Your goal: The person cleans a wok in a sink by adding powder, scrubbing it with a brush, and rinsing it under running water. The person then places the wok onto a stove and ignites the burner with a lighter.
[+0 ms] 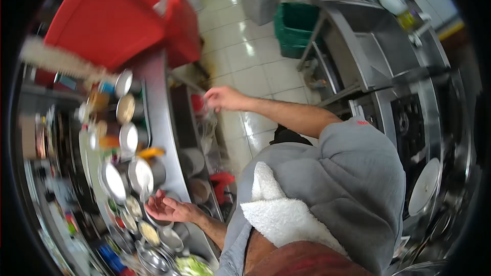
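At the far left, a blurred beige strip [66, 61] crosses the view near a large red container [110, 20]. Below it, metal canisters [128, 140] crowd a steel counter [171, 138], with an orange-yellow item [151, 152] among them and shredded lettuce [193, 266] at the near end. The left hand [171, 210] is just beside a metal canister with white contents [141, 175], its palm turned up and fingers loosely spread; no grasp shows. Farther right, the right hand [221, 99] hangs over the counter's edge side, fingers drawn in near clear plastic [206, 122] and a red item [197, 103]; whether it grips anything cannot be told. A white towel [286, 214] lies against the person's grey shirt [353, 174]. Beyond are a green bin [291, 46], a steel sink [371, 53] and a stove [409, 117].
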Demonstrator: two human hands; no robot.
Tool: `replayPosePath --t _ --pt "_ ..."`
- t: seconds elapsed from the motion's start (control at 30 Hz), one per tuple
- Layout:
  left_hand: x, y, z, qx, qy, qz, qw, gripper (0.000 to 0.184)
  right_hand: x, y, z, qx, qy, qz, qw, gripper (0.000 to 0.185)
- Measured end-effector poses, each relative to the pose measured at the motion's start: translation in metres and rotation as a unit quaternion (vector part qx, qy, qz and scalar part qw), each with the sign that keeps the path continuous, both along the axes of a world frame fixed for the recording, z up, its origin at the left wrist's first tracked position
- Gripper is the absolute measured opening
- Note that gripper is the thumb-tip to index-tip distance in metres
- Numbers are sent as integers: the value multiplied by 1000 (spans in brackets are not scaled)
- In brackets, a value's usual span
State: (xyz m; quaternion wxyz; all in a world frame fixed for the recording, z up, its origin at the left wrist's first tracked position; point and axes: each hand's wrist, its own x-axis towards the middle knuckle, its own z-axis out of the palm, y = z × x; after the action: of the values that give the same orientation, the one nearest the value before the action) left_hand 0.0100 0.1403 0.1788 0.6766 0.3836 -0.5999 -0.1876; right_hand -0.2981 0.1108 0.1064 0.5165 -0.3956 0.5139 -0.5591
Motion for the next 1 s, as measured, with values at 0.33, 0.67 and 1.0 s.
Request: replayPosePath --t 0.33,0.67,1.0 --pt "-350 -65 -9 195 -24 -407 892 46 -310 162 -24 65 -107 -494 860 28" --pt "-636 -127 -53 400 -147 -630 649 62 -422 205 -22 0 -163 -659 735 28" --pt "-909 -132 -69 582 -102 -654 472 59 -446 204 -23 6 -180 -782 597 21"
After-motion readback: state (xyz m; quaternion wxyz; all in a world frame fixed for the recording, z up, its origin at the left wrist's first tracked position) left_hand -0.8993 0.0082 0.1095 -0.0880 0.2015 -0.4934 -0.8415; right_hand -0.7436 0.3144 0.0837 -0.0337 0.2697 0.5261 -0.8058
